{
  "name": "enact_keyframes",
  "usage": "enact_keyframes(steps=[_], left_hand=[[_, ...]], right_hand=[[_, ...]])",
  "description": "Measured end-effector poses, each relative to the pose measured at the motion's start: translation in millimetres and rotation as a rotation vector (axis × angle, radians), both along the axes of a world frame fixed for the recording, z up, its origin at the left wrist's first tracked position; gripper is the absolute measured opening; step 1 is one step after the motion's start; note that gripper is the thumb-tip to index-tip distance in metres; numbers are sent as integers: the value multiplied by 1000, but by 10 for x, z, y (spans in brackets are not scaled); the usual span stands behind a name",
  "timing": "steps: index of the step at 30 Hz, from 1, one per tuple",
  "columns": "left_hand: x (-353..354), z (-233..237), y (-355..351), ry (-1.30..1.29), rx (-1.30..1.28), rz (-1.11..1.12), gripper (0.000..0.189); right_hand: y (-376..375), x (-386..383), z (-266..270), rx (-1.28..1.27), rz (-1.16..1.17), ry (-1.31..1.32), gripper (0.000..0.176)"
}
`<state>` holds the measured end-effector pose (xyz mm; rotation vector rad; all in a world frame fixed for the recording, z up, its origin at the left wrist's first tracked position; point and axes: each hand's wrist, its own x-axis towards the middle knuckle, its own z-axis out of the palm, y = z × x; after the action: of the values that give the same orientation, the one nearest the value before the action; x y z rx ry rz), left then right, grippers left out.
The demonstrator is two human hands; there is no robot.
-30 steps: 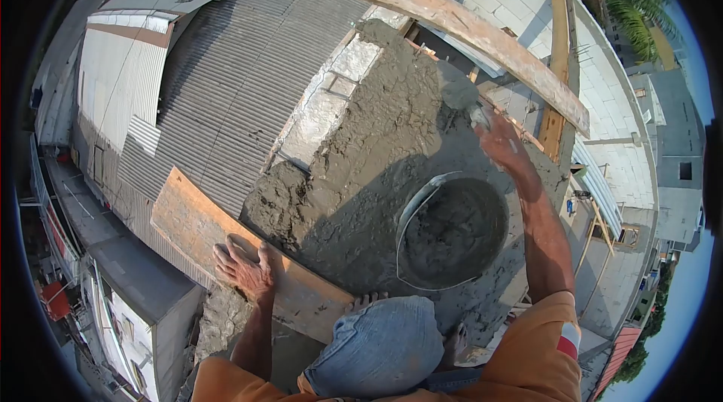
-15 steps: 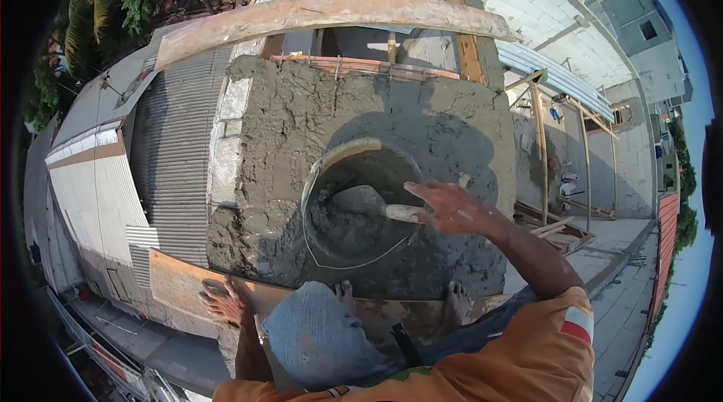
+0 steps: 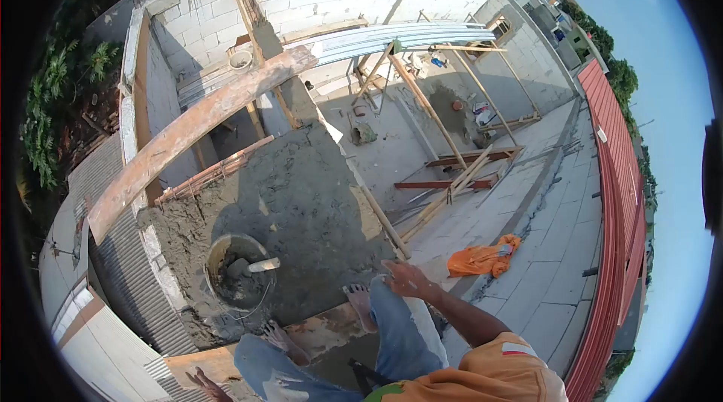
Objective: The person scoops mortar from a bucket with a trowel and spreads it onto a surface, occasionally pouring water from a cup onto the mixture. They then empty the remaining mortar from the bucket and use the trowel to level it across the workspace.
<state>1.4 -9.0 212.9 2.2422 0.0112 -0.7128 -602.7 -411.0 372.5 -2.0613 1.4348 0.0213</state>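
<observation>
1 trowel [image 3: 254, 266] in bucket [image 3: 212, 255], handle pts right.

From my own perch I count one bucket [image 3: 239, 281], one trowel [image 3: 254, 265], one long curved plank [image 3: 196, 129] and one orange cloth [image 3: 482, 259]. Of myself, two bare feet [image 3: 360, 305] and two hands: my right hand [image 3: 404, 279] and my left hand [image 3: 202, 385]. Beyond them, one white tub [image 3: 241, 60] and one red fence [image 3: 619, 198].
</observation>
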Motion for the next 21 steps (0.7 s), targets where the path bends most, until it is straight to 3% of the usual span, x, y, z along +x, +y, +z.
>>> enact_keyframes(steps=[4,6,10,12,14,18,21], left_hand=[[-556,856,-438,137,79,-89,78],[-726,1290,-639,187,109,-156,76],[-811,2052,-1065,252,163,-317,72],[-1253,2954,-1519,234,174,-453,77],[-1405,3488,-1860,246,171,-558,77],[-1051,3715,-2392,242,202,-700,73],[-1374,4198,-3190,299,187,-947,68]], right_hand=[[539,-429,556,185,-208,-124,49],[715,-390,1028,-33,-292,87,51],[901,-519,2094,-30,-561,105,49],[1050,-630,2537,193,-706,108,50],[1335,-805,2696,173,-805,66,52],[1858,-990,3252,148,-986,46,55],[2380,-993,3935,32,-1169,10,56]])
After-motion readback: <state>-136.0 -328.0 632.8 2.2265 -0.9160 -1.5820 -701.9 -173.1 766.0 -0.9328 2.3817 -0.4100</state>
